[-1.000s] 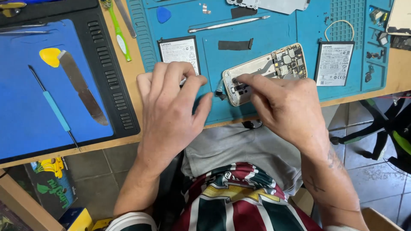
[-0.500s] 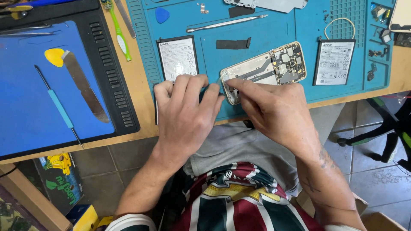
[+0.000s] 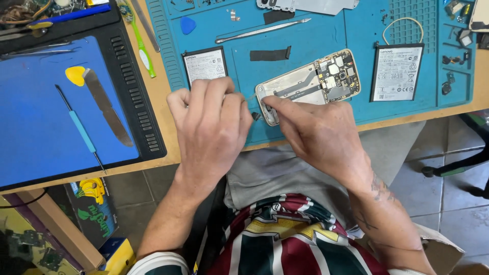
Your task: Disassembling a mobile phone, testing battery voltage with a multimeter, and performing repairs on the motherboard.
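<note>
An opened phone (image 3: 310,81) with its back off lies on the teal work mat (image 3: 356,30), circuit board showing at its right end. My right hand (image 3: 318,135) pinches the phone's left end with thumb and forefinger. My left hand (image 3: 211,122) is curled just left of it, and a thin pale tool tip (image 3: 252,95) pokes out of its fingers toward the phone's corner. The left hand partly covers the lower edge of a flat black-framed battery (image 3: 205,63). What lies under the fingertips is hidden.
A second battery (image 3: 397,73), a black strip (image 3: 270,54), a metal spudger (image 3: 262,30) and a blue pick (image 3: 187,24) lie on the mat. Left, a dark mat (image 3: 30,132) carries a yellow pick (image 3: 75,75), metal blade (image 3: 107,107) and blue-handled tool (image 3: 81,127). A green brush (image 3: 142,51) lies between the mats.
My left hand has gone from lying flat and spread over the mat to curled beside the phone's left end. The right hand stays pinched on that end.
</note>
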